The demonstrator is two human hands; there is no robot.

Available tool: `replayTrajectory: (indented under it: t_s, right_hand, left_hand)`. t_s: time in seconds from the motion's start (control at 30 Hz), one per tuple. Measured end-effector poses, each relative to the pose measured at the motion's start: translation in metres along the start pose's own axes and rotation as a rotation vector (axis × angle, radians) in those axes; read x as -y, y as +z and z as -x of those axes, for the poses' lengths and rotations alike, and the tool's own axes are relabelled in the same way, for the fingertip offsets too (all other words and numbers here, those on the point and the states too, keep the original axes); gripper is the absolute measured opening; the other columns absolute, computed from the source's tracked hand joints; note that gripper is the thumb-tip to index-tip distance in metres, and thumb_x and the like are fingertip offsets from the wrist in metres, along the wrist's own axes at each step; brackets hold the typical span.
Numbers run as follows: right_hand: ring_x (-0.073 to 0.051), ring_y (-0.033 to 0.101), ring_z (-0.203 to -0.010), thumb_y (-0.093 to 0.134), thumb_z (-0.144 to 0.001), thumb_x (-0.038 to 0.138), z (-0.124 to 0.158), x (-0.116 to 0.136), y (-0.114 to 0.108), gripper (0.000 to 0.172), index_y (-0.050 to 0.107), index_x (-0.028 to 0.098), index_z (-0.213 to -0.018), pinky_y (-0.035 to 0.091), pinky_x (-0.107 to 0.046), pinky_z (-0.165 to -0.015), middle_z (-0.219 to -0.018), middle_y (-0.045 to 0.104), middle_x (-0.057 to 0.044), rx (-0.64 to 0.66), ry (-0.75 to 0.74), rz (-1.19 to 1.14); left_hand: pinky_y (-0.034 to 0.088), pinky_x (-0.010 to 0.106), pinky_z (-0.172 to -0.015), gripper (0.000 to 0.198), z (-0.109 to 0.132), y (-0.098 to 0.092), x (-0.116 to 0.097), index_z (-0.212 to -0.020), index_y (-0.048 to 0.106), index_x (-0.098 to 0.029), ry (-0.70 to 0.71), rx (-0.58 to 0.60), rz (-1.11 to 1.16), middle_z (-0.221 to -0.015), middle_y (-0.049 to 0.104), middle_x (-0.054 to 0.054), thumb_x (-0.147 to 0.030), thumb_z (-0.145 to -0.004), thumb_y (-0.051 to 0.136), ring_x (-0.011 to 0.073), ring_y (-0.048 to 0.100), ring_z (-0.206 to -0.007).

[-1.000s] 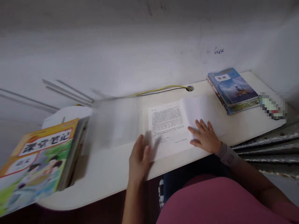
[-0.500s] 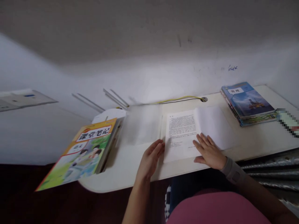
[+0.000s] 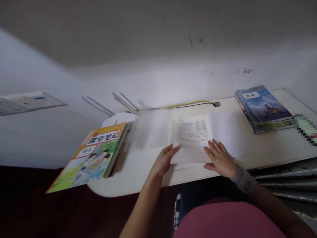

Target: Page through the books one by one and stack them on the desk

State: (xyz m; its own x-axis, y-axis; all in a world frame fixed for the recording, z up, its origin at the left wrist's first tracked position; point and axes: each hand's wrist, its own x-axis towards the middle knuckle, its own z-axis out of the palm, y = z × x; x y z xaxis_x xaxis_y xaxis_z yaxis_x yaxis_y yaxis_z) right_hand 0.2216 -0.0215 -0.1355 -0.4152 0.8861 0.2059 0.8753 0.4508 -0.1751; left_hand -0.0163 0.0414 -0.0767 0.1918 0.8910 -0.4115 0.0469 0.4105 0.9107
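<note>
An open book (image 3: 193, 135) lies in front of me, with a printed page on the left and a blank white leaf (image 3: 226, 132) on the right. My left hand (image 3: 164, 160) pinches the left edge of the printed page, thumb on top. That edge is raised, and a strip of white shows beneath it. My right hand (image 3: 221, 160) rests flat with fingers spread over the lower part of the book near its fold. A translucent sheet (image 3: 152, 129) spreads out to the left of the book.
The white desk (image 3: 138, 180) holds a tilted stack with an orange-and-green workbook (image 3: 96, 152) at left, overhanging the edge. At right is a stack topped by a blue textbook (image 3: 267, 104), beside a pixelated object (image 3: 305, 129). A yellow cable (image 3: 190, 103) runs along the wall to a hole.
My left hand has closed on the page's left edge and raised it, moving slightly inward. My right hand stays nearly still. The view has shifted a little.
</note>
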Motion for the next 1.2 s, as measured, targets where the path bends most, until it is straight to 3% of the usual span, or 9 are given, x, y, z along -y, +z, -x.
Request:
replayTrajectory:
  t_s: [0.1, 0.23, 0.4, 0.6, 0.7, 0.8, 1.0, 1.13, 1.2]
  right_hand:
    - [-0.038, 0.035, -0.134, 0.053, -0.083, 0.058, -0.005, 0.01, -0.01, 0.073, 0.047, 0.006, -0.133, 0.026, -0.058, -0.109, -0.139, 0.046, -0.025, -0.031, 0.05, -0.021]
    - [-0.029, 0.056, -0.116, 0.044, -0.092, 0.041, -0.01, 0.017, -0.025, 0.057, 0.041, 0.007, -0.137, 0.047, -0.043, -0.096, -0.131, 0.055, -0.021, -0.131, 0.179, -0.145]
    - [-0.027, 0.066, -0.099, 0.031, -0.094, 0.034, 0.0, 0.002, -0.028, 0.044, 0.057, 0.013, -0.122, 0.052, -0.038, -0.084, -0.107, 0.069, -0.016, -0.322, 0.413, -0.43]
    - [-0.029, 0.065, -0.092, 0.046, -0.084, 0.055, 0.026, -0.019, -0.014, 0.042, 0.064, 0.018, -0.081, 0.054, -0.041, -0.08, -0.08, 0.071, -0.013, -0.489, 0.85, -0.891]
    - [-0.027, 0.063, -0.102, 0.055, -0.08, 0.052, 0.029, -0.024, -0.011, 0.039, 0.06, 0.018, -0.099, 0.057, -0.039, -0.077, -0.098, 0.07, -0.012, -0.583, 0.976, -1.267]
    - [-0.025, 0.06, -0.112, 0.056, -0.079, 0.047, 0.026, -0.027, -0.013, 0.043, 0.054, 0.02, -0.113, 0.056, -0.042, -0.084, -0.113, 0.067, -0.011, -0.6, 0.949, -1.523]
    - [-0.024, 0.06, -0.114, 0.049, -0.086, 0.054, 0.046, -0.026, -0.027, 0.039, 0.058, 0.022, -0.106, 0.053, -0.046, -0.089, -0.113, 0.068, -0.01, -0.328, 0.871, -1.721]
    - [-0.023, 0.072, -0.077, 0.047, -0.085, 0.061, 0.076, -0.022, -0.053, 0.048, 0.065, 0.016, -0.087, 0.058, -0.038, -0.069, -0.085, 0.074, -0.012, 0.286, 0.832, -1.645]
    - [-0.02, 0.071, -0.069, 0.048, -0.085, 0.06, 0.08, -0.021, -0.069, 0.049, 0.067, 0.015, -0.082, 0.057, -0.034, -0.063, -0.079, 0.074, -0.011, 0.447, 0.742, -1.505]
  left_hand:
    - [0.052, 0.032, -0.065, 0.046, 0.008, 0.021, -0.02, -0.097, 0.067, -0.013, 0.131, 0.004, -0.102, -0.079, 0.072, 0.009, -0.051, -0.071, 0.066, 0.0226, 0.066, -0.072]
    - [0.05, 0.029, -0.064, 0.051, 0.016, 0.058, -0.046, -0.096, 0.067, -0.012, 0.315, 0.115, -0.249, -0.077, 0.07, 0.005, -0.059, -0.077, 0.057, 0.0189, 0.063, -0.069]
    - [0.044, 0.04, -0.098, 0.058, 0.008, 0.086, -0.034, -0.126, 0.055, -0.014, 0.6, 0.167, -0.457, -0.111, 0.067, 0.011, -0.056, -0.091, 0.035, 0.0229, 0.061, -0.106]
    - [0.027, 0.057, -0.109, 0.057, -0.011, 0.058, 0.039, -0.135, 0.045, -0.014, 0.651, -0.35, -0.858, -0.144, 0.04, 0.021, -0.048, -0.089, 0.045, 0.034, 0.032, -0.136]
    - [0.029, 0.056, -0.109, 0.063, -0.011, 0.036, 0.065, -0.14, 0.035, -0.01, 0.589, -0.399, -0.855, -0.147, 0.034, 0.023, -0.049, -0.091, 0.041, 0.0331, 0.029, -0.138]
    - [0.027, 0.055, -0.111, 0.066, -0.01, 0.021, 0.075, -0.142, 0.032, -0.008, 0.56, -0.384, -0.865, -0.147, 0.035, 0.022, -0.05, -0.091, 0.039, 0.0332, 0.026, -0.14]
    - [0.03, 0.056, -0.109, 0.065, -0.013, 0.002, 0.074, -0.139, 0.039, -0.008, 0.551, -0.353, -0.948, -0.142, 0.044, 0.021, -0.051, -0.091, 0.038, 0.0345, 0.031, -0.137]
    - [0.031, 0.056, -0.109, 0.059, -0.013, -0.002, 0.071, -0.135, 0.045, -0.011, 0.582, -0.331, -1.052, -0.14, 0.048, 0.017, -0.05, -0.092, 0.038, 0.0341, 0.033, -0.137]
    - [0.029, 0.056, -0.109, 0.056, -0.012, 0.001, 0.069, -0.135, 0.048, -0.014, 0.57, -0.311, -1.128, -0.141, 0.047, 0.015, -0.049, -0.092, 0.037, 0.0348, 0.032, -0.137]
